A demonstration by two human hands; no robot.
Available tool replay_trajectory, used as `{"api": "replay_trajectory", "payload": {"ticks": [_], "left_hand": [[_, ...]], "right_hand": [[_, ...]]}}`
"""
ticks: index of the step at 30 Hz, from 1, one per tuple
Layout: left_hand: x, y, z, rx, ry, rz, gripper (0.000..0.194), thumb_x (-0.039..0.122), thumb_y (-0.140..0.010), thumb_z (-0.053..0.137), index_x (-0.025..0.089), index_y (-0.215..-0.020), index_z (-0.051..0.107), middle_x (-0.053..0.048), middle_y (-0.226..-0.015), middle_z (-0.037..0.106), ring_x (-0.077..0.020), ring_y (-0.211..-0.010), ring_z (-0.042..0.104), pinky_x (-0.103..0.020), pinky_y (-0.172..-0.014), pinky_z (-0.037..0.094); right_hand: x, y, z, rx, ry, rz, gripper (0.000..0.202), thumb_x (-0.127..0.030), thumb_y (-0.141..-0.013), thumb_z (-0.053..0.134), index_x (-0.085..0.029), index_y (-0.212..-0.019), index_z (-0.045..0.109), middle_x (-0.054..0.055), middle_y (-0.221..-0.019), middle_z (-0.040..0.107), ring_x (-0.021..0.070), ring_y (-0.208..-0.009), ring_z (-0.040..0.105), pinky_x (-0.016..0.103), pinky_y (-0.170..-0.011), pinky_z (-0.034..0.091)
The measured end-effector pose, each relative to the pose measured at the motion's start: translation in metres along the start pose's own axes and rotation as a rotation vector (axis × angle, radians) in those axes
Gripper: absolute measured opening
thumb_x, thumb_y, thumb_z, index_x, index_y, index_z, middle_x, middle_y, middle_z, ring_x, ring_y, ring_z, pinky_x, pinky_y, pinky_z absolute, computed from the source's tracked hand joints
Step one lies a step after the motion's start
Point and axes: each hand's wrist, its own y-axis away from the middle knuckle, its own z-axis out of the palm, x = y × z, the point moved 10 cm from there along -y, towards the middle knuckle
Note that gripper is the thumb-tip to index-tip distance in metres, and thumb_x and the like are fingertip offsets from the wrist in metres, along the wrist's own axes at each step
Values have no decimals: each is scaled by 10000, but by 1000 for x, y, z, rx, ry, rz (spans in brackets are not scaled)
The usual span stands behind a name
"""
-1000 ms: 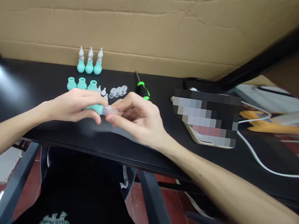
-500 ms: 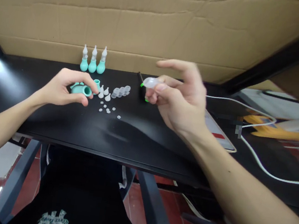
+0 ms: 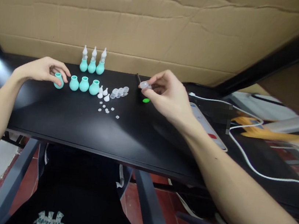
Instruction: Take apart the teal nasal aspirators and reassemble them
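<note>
My left hand (image 3: pixel 44 71) has a teal rubber bulb (image 3: pixel 58 83) between its fingers, at the left end of a row on the tabletop. The bulb leans slightly, its open mouth upward. Beside it stand three more open teal bulbs (image 3: pixel 84 85). My right hand (image 3: pixel 168 96) pinches a small clear plastic cup-like piece (image 3: pixel 144 85) above the table. White pointed tips (image 3: pixel 107 98) and clear plastic cups (image 3: pixel 119 92) sit between the hands. In front of them lie several small translucent discs (image 3: pixel 107 111).
Three assembled bulb aspirators (image 3: pixel 92 61) stand at the back against the cardboard (image 3: pixel 161 28). A dark rod-like tool (image 3: pixel 138 77) and a bright green piece (image 3: pixel 146 100) are near my right hand. A phone or tablet (image 3: pixel 210 130) and white cable (image 3: pixel 254 160) lie to the right.
My left hand has moved left with the teal bulb, from in front of the row to its left end, and turned it more upright. My right hand has come lower and left with the clear piece.
</note>
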Motion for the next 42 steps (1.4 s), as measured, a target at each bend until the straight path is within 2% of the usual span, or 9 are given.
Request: {"api": "replay_trajectory", "payload": {"ticks": [3,5,10,15,19,22,28,35,42], "left_hand": [[-18,0,6,-44,77,-80,598,479,-777,979,197,-1275,808,-136,-1056,870,-250,-879,847,-309,-772,706],[-22,2,6,-33,111,-126,652,465,-777,974,207,-1342,776,-137,-1086,865,-276,-954,851,-331,-847,707],[-15,1,2,25,129,-103,719,421,-755,988,235,-1400,731,-131,-1095,850,-283,-984,843,-340,-878,695],[-15,-2,13,-28,135,-109,816,418,-770,972,261,-1509,663,-114,-1126,836,-238,-938,830,-325,-839,688],[-18,-2,15,-37,80,-124,898,473,-763,972,256,-1560,619,-113,-1168,823,-235,-993,817,-350,-902,671],[-18,-1,13,-49,24,-120,922,530,-772,955,283,-1585,597,-102,-1184,818,-253,-1038,811,-399,-964,654],[-19,0,12,-64,-126,-146,934,586,-751,939,313,-1585,621,-66,-1172,813,-255,-1026,792,-399,-985,626],[-14,-3,8,77,-43,-124,994,613,-693,976,253,-1555,637,-78,-1164,801,-235,-1009,766,-439,-1057,630],[-17,-4,7,103,10,-93,956,553,-685,1000,241,-1523,660,-83,-1161,795,-234,-1029,766,-445,-1066,631]], "right_hand": [[3,-4,0,4,107,-55,324,-257,-846,802,-248,-1162,731,54,-996,811,205,-808,734,343,-717,582],[6,-6,4,-16,151,-63,294,-275,-853,798,-243,-1143,763,52,-992,814,230,-850,765,376,-777,620],[10,-11,16,-64,242,-94,212,-255,-845,804,-244,-1051,754,67,-1019,839,288,-954,813,469,-946,655],[16,-12,39,-204,388,-94,321,-262,-895,752,-243,-1216,755,87,-1130,850,348,-1112,819,525,-1071,598],[18,-8,50,-261,472,-75,421,-261,-931,696,-235,-1351,709,119,-1193,841,384,-1169,803,553,-1089,562],[19,-7,50,-264,510,-52,505,-287,-933,689,-233,-1434,652,145,-1253,829,422,-1233,774,600,-1116,519],[23,-7,45,-255,506,-5,620,-382,-893,681,-212,-1485,608,155,-1308,814,474,-1297,709,677,-1141,467],[6,-4,34,-164,473,-58,601,-430,-910,643,-217,-1470,606,161,-1334,800,440,-1247,716,667,-1127,504],[-18,2,32,-139,452,-138,575,-434,-934,618,-211,-1464,621,152,-1320,804,407,-1226,736,639,-1093,559]]}}
